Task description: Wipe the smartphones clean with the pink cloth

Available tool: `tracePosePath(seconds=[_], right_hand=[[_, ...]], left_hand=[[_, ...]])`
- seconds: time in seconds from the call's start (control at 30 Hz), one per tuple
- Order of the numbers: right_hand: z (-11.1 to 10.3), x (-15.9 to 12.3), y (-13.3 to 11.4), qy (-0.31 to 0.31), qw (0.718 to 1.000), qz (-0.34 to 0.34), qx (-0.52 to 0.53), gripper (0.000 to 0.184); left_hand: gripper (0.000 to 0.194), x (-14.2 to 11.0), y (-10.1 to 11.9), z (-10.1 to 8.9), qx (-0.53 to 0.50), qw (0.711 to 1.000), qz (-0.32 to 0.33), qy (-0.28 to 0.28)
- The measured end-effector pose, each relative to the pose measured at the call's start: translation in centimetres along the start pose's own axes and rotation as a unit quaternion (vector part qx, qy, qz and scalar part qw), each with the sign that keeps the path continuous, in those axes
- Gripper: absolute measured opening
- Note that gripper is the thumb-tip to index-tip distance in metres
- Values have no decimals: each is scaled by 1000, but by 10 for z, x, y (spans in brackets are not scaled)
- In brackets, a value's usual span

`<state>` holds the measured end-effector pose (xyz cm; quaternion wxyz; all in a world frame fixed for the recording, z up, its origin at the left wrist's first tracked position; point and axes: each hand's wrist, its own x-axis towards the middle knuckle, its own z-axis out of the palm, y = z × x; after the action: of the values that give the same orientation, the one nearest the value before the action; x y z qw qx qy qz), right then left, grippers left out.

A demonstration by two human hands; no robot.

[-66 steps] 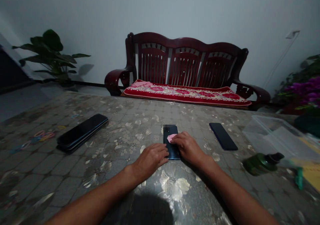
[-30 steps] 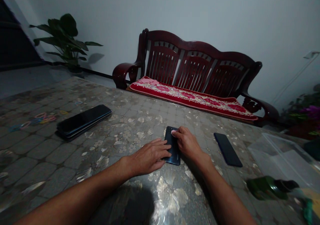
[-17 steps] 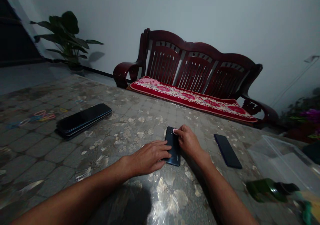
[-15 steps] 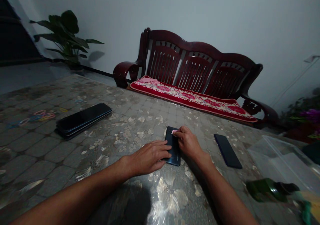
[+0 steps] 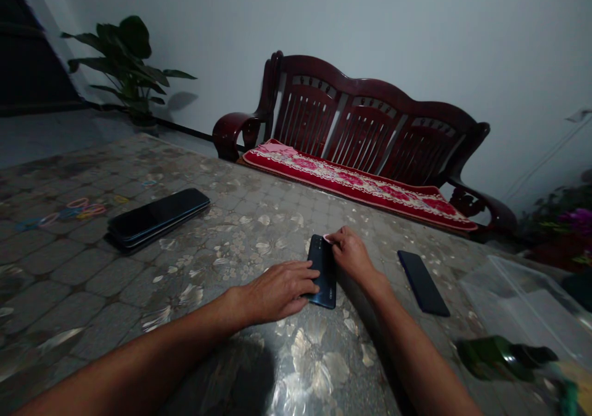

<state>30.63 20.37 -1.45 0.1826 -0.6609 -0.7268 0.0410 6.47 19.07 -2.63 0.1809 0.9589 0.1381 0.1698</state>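
Note:
A dark blue phone [image 5: 322,268] lies back up on the patterned table [image 5: 222,243] in front of me. My left hand [image 5: 277,291] rests flat beside it, fingers stretched onto its lower left edge and pinning it down. My right hand [image 5: 351,254] is closed in a pinch on a small pink cloth [image 5: 327,238], pressing it on the phone's top right corner near the camera.
A stack of dark phones [image 5: 157,216] lies at the left, coloured rubber bands [image 5: 78,206] beyond it. Another phone [image 5: 423,273] lies at the right, a green bottle [image 5: 499,357] on its side and a clear plastic box [image 5: 522,293] further right. A wooden bench [image 5: 361,132] stands behind.
My right hand has slid the pink cloth from the phone's middle up to its top corner. The left hand has stayed on the phone. My view has shifted left.

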Motion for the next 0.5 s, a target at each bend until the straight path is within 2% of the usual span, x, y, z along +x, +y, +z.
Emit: tracePosePath(seconds=[0.3,0.5], right_hand=[[-6,17,-13,-68,996,7,-59,37],[-13,23,-28,-86,994,-5,-66,37]], left_hand=[[26,0,-1,-3,-9,1000,15,19],[26,1,1,-6,2,1000,24,3]])
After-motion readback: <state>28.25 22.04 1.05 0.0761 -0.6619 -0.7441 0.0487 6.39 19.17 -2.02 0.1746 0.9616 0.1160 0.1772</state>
